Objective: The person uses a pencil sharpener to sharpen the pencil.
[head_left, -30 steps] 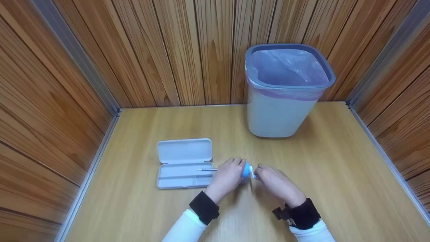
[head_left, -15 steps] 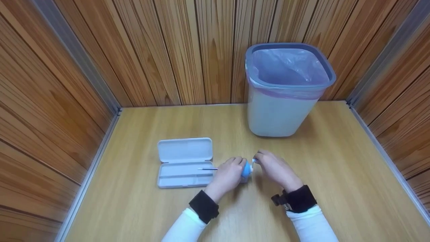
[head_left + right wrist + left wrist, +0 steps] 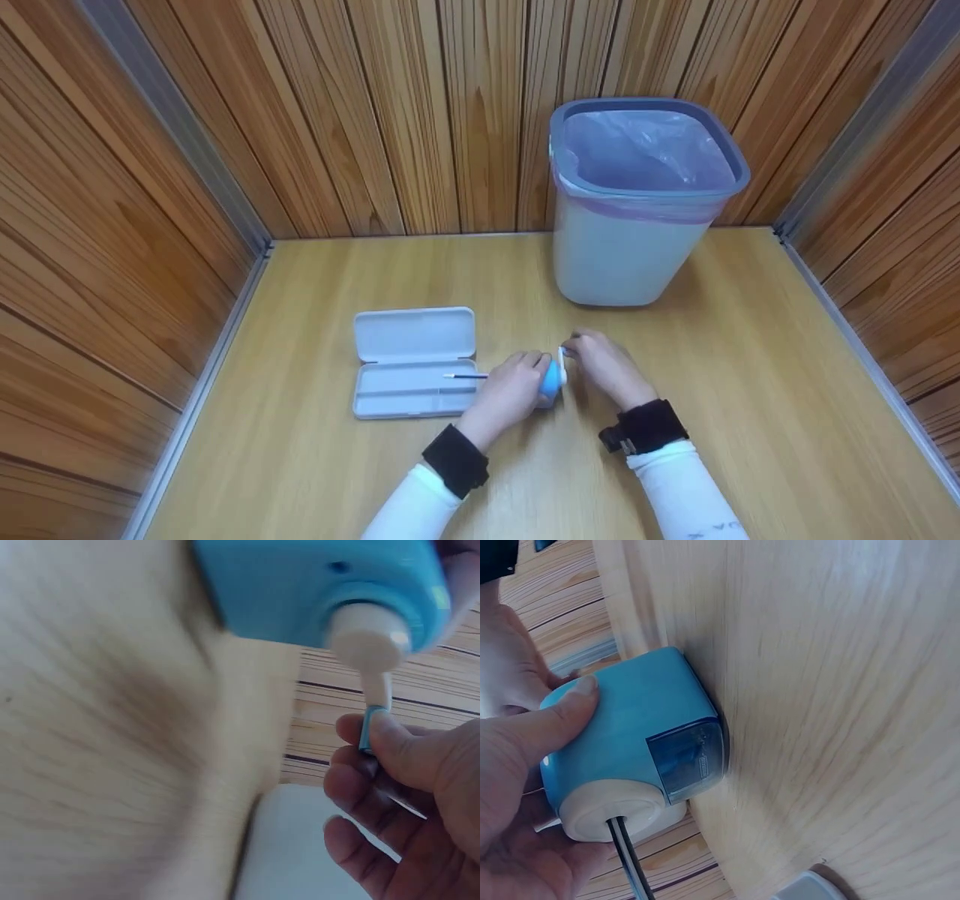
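A blue crank pencil sharpener [image 3: 630, 720] stands on the table, with a dark see-through shavings drawer [image 3: 690, 757] low on its side. My left hand [image 3: 511, 388] grips it from above, the thumb lying along its top in the left wrist view. From its white front ring sticks a dark striped pencil [image 3: 630, 859], which reaches left over the case in the head view. My right hand [image 3: 602, 364] pinches the blue knob [image 3: 368, 729] of the white crank [image 3: 376, 688] between thumb and index finger. The crank points away from me, toward the back wall.
An open grey pencil case [image 3: 415, 330] lies left of the sharpener, lid folded back. A bin [image 3: 626, 255] lined with a plastic bag stands at the back right. Wood-panelled walls enclose the table [image 3: 315, 480] at the back and sides.
My right hand has swung the crank from pointing toward the right and near side up to the far side. The left hand stays on the sharpener.
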The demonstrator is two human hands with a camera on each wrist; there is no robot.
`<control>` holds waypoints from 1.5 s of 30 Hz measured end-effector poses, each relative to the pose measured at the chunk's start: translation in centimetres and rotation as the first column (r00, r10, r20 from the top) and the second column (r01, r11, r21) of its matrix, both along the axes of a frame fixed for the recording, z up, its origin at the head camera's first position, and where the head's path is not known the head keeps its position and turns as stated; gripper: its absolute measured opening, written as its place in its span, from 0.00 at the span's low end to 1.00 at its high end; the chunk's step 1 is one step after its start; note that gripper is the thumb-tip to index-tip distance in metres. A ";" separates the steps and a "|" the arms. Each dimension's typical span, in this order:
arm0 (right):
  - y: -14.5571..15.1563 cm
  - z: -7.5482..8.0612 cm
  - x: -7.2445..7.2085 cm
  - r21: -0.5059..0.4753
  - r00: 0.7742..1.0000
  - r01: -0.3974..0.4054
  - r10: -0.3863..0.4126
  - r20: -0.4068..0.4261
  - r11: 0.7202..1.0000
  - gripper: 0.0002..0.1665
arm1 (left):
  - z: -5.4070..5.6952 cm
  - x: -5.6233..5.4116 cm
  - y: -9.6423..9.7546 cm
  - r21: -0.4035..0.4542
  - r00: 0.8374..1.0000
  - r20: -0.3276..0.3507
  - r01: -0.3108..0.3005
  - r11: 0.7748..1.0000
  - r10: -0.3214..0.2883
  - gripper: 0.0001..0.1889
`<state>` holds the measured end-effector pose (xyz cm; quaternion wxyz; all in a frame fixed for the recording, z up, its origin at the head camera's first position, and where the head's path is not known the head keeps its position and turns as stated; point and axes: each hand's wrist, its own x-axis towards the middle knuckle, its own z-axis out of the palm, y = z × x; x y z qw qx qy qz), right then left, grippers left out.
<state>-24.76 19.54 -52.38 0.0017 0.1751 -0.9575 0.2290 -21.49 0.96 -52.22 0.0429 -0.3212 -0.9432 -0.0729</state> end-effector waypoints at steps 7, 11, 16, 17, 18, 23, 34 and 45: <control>-0.1 -1.0 -0.4 0.079 0.999 -0.023 0.019 0.043 0.997 0.09 | 0.1 0.1 0.2 0.000 1.000 0.025 -0.013 1.000 0.013 0.32; -0.1 -1.0 -0.5 0.081 0.998 -0.021 0.016 0.069 0.996 0.10 | 0.1 0.1 0.2 0.007 0.999 0.033 -0.016 1.000 0.016 0.31; -0.3 -1.2 -0.4 0.078 0.993 -0.007 -0.002 0.117 0.997 0.12 | 0.0 0.2 0.1 0.033 1.000 0.021 -0.005 0.999 0.004 0.31; -0.3 -1.2 -0.4 0.078 0.992 -0.006 -0.004 0.126 0.997 0.12 | 0.0 0.2 0.0 0.038 1.000 0.015 0.000 0.999 -0.001 0.30; -0.3 -1.4 -0.3 0.079 0.991 -0.005 -0.006 0.134 0.997 0.12 | -0.1 0.2 0.0 0.041 1.000 0.009 0.003 0.999 -0.004 0.30; -0.5 -2.0 0.0 0.065 0.990 -0.009 0.000 0.142 0.998 0.12 | -0.2 0.2 0.0 0.045 1.000 -0.002 -0.006 0.999 0.006 0.30; -0.7 -2.8 2.3 0.032 0.997 -0.066 0.065 0.041 0.997 0.05 | -0.4 0.3 0.0 0.023 0.995 -0.096 -0.011 1.000 0.013 0.30; -0.6 -1.9 4.7 0.035 0.991 -0.136 0.136 0.011 0.990 0.06 | -0.1 0.2 0.2 -0.007 0.998 -0.051 -0.029 1.000 0.029 0.27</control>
